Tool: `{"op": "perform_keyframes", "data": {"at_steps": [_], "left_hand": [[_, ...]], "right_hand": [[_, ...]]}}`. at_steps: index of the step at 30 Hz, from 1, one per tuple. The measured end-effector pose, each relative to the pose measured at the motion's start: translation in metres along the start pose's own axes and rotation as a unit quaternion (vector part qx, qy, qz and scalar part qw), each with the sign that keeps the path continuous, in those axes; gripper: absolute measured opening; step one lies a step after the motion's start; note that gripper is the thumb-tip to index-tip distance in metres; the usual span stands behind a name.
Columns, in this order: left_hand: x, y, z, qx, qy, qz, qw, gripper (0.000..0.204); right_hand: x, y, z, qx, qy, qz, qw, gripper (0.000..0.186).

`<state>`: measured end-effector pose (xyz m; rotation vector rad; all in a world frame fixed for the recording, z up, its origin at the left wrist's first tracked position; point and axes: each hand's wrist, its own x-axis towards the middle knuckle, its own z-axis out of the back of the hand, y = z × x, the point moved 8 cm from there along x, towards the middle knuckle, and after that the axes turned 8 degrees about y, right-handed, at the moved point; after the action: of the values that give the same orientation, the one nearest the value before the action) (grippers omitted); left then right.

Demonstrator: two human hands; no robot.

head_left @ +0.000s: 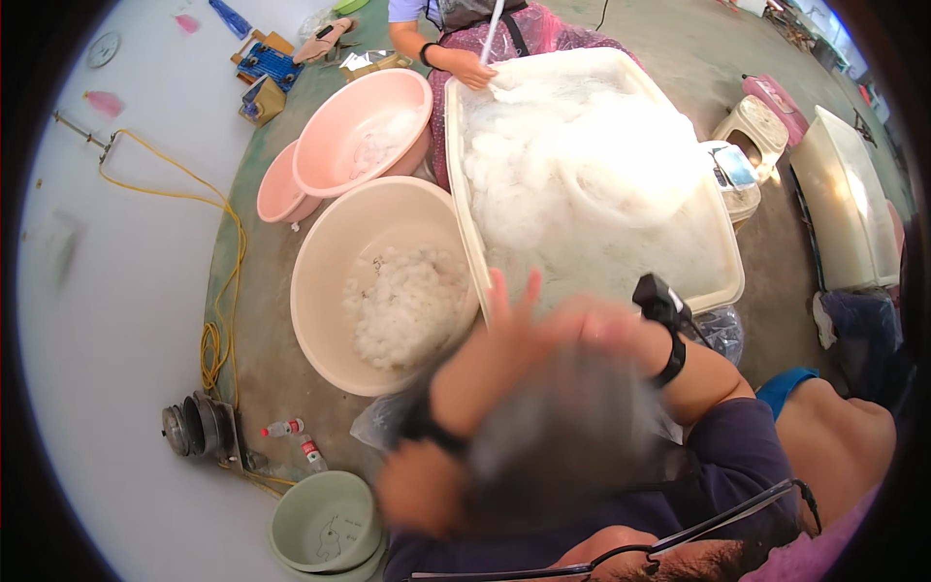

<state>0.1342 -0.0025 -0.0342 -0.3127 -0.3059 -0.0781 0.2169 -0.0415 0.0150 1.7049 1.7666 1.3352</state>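
Observation:
My left hand (514,315) is motion-blurred, with fingers raised and apart near the front left edge of a large cream tub (729,278). My right hand (596,325) overlaps it, too smeared to show what it holds, if anything. A black band circles each wrist, and a dark boxy device (659,301) is beside my right wrist. Blurred greyish plastic (553,446) lies below my hands. The tub holds white fluffy fibre (630,155) in cloudy water. Left of it, a round beige basin (325,228) holds small white oval pieces (398,306).
Another person's hand (470,73) touches the tub's far edge. Pink basins (315,145) and green basins (291,519) stand left. A yellow hose (233,281), metal device (194,422) and plastic bottles (310,451) lie by the wall. Cream stools (752,126) and an upright cream tub (844,194) stand right.

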Motion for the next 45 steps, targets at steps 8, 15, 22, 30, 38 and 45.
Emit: {"op": "perform_keyframes", "data": {"at_steps": [8, 15, 22, 30, 38, 45], "left_hand": [[0.006, 0.009, 0.035, -0.270, -0.134, 0.169, 0.938, 0.031], [-0.011, 0.025, 0.001, -0.532, -0.133, 0.281, 0.787, 0.028], [0.001, 0.021, 0.032, -0.477, -0.080, 0.125, 0.866, 0.025], [0.009, -0.014, 0.026, 0.029, 0.035, 0.020, 0.999, 0.018], [-0.014, 0.011, 0.016, -0.681, -0.111, 0.202, 0.696, 0.012], [-0.010, 0.005, 0.009, -0.573, -0.204, 0.255, 0.752, 0.016]], "right_hand": [[-0.038, -0.030, 0.035, -0.058, -0.071, 0.121, 0.988, 0.027], [-0.055, -0.042, 0.037, -0.591, -0.152, -0.034, 0.791, 0.024], [-0.045, -0.045, 0.027, -0.463, -0.074, -0.064, 0.881, 0.017], [-0.048, -0.042, 0.031, -0.693, 0.010, -0.139, 0.707, 0.018], [-0.070, -0.043, 0.050, -0.222, -0.192, -0.129, 0.947, 0.022], [-0.062, -0.053, 0.032, -0.362, -0.089, -0.134, 0.918, 0.019]]}}
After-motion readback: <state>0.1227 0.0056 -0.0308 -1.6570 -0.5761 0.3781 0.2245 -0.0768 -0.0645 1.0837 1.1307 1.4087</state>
